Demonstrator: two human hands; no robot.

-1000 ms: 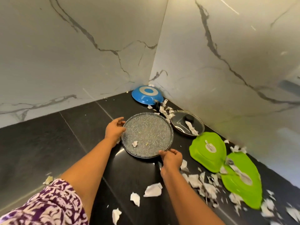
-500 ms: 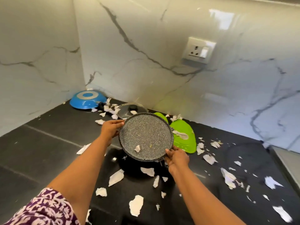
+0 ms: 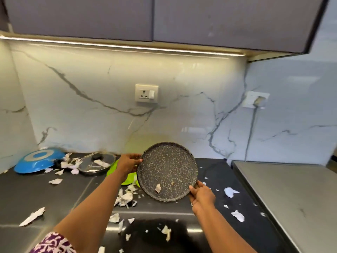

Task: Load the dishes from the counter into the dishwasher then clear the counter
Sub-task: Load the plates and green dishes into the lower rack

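Both hands gripped the round dark speckled pan (image 3: 166, 168) clear above the black counter (image 3: 45, 194): left hand (image 3: 128, 164) on its far-left rim, right hand (image 3: 201, 195) on the near-right rim, pan tilted toward the person.

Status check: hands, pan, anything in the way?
Left hand, right hand grip speckled pan by rim. Pan tilted above counter. Paper scrap on it; torn paper below.
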